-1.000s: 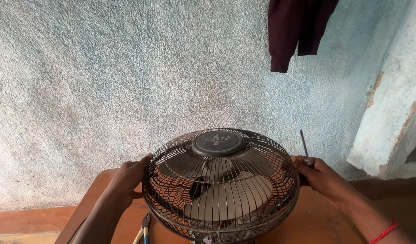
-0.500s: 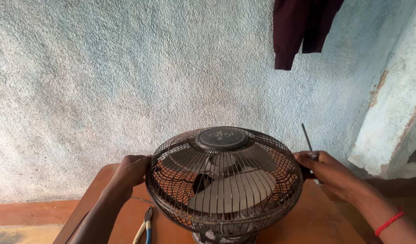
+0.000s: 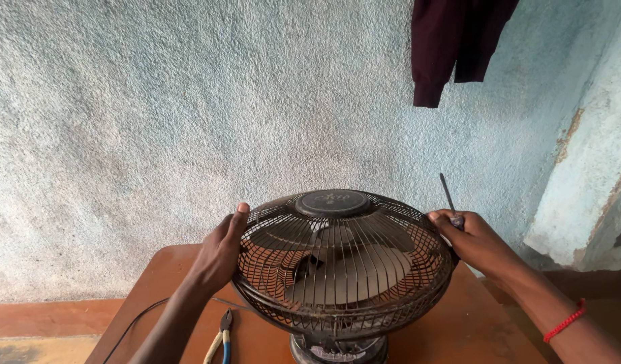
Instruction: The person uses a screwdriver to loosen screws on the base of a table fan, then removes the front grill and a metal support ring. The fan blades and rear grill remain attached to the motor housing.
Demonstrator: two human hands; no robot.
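Note:
A dusty black table fan (image 3: 342, 259) lies face up on a brown wooden table (image 3: 469, 323), its wire grille and pale blades toward me. My left hand (image 3: 221, 251) presses flat against the grille's left rim with the thumb up. On the right rim rests my right hand (image 3: 473, 241), which also grips a thin screwdriver (image 3: 448, 199) whose shaft sticks upward. A red thread circles my right wrist.
Pliers with blue and yellow handles (image 3: 219, 336) lie on the table at the front left, beside a thin black cable (image 3: 132, 323). A rough pale blue wall stands right behind the table. A dark maroon garment (image 3: 455, 44) hangs at the top right. A wall corner (image 3: 583, 175) juts out at right.
Both hands have slid up and farther back along the grille's rim. The fan's grille has tilted a little flatter, and the screwdriver rose with my right hand.

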